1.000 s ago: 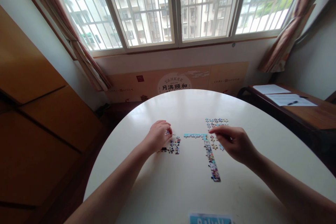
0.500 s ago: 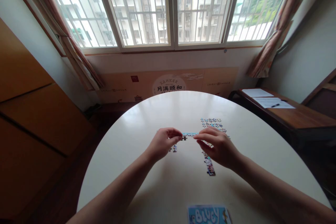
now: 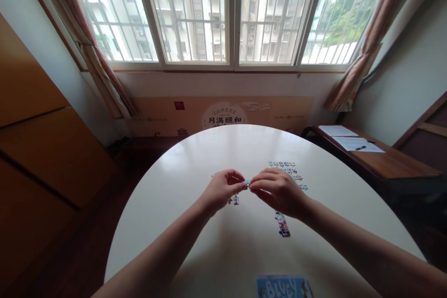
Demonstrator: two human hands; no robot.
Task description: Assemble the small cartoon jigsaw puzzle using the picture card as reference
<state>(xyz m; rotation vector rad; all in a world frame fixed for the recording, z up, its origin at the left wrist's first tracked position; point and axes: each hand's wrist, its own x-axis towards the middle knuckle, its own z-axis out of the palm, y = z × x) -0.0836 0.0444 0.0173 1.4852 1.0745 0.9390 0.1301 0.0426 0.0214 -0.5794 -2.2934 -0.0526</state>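
On the round white table (image 3: 160, 214), my left hand (image 3: 225, 188) pinches the left part of a small joined strip of puzzle pieces (image 3: 247, 183). My right hand (image 3: 275, 186) has its fingertips closed on the right end of the same strip, close to the left fingertips. The hands hide most of the strip. A few pieces (image 3: 236, 199) lie just below my left hand. Rows of puzzle pieces (image 3: 282, 164) show beyond my right hand, and a joined section (image 3: 282, 224) lies nearer, below the right wrist.
A blue card or box marked "Bluey" (image 3: 283, 286) is at the near edge of view. To the right, a brown wooden desk (image 3: 401, 163) bears papers (image 3: 359, 143) and pens. Curtained, barred windows stand behind.
My right hand has moved left, closer to my left hand, and its fingers have come together at the strip. The view has shifted slightly.
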